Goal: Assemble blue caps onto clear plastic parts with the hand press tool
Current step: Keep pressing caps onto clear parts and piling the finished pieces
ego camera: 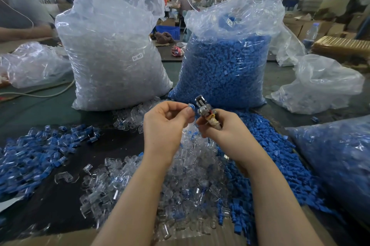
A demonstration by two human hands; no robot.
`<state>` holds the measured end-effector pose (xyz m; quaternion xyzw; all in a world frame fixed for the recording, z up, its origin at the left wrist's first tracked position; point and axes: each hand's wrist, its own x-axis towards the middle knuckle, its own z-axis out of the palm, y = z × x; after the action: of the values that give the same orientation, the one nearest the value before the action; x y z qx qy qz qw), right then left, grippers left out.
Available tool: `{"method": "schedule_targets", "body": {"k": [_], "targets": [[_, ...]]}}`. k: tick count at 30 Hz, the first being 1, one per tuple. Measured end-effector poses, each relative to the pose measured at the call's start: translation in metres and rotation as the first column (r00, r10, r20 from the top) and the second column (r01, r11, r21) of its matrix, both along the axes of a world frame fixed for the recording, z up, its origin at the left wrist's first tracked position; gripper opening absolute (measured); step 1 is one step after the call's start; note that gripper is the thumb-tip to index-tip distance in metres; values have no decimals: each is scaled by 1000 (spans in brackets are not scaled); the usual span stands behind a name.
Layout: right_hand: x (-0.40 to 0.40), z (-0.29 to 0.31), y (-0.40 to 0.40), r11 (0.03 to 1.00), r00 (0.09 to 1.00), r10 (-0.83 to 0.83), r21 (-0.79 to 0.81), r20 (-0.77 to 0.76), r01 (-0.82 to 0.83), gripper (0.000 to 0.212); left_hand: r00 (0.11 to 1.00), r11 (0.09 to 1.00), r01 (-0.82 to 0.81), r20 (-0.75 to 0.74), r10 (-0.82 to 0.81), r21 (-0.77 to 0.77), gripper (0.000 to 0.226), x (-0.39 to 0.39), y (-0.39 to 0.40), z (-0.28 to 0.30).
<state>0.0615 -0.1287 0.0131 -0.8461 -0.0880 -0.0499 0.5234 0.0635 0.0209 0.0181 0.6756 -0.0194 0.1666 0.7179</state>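
Right now, both hands are hovering together above the middle of the table. The left hand [167, 123] is pinching a small blue cap [191, 106] between thumb and curled forefinger, holding it just beside the metal head of the hand press tool [204, 109]. The right hand [222, 133] is wrapping its curled fingers around the tool's taped handle, and the tool is tilting up and away toward the far left. Whether a clear part is sitting in the tool's head is too small to tell.

Underneath the forearms, a loose heap of clear plastic parts [186, 181] is lying on the near middle of the dark table [60, 205]. A pile of loose blue caps [280, 161] is spreading along its right side, touching it. On the near left, a pile of assembled pieces [36, 157], clear with blue ends, is lying apart from the clear heap.

Farther back, two big plastic bags are standing upright side by side: the left bag [114, 55], labelled SJ-017, is holding clear parts, and the right bag [226, 65] is holding blue caps. Another bag of blue parts [336, 161] is lying at the near right edge, and crumpled clear bags [320, 83] are sitting at the far right.
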Motion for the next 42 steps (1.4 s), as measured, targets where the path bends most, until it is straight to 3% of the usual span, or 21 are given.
{"method": "schedule_targets", "body": {"k": [4,8,12,21,33,36,38,42], "targets": [[0,1,3,998,1000,22,-55,-7,-22,38,1000,999,25,14,-25,-41,13,0,1,1],[1,0,4,996,999,30,-85,-11,-31,27,999,998,47,19,-46,-44,13,1,3,0],[0,1,4,993,1000,24,-113,-4,-24,31,996,996,82,22,-82,-43,11,2,6,-1],[2,-3,3,986,1000,8,-167,8,-7,4,993,992,122,14,-121,-39,7,2,8,0],[7,-6,3,961,999,-13,-274,45,25,5,987,989,136,-79,-140,-53,4,4,11,-3],[8,-8,4,941,998,-37,-333,56,53,8,982,984,85,-157,-110,-154,5,9,20,-3],[11,-10,1,922,994,-98,-372,49,109,10,970,942,-27,-237,-56,-334,3,14,33,-3],[15,-15,-11,827,964,-263,-508,28,240,16,943,667,-241,-332,-10,-705,9,17,75,-2]]}}
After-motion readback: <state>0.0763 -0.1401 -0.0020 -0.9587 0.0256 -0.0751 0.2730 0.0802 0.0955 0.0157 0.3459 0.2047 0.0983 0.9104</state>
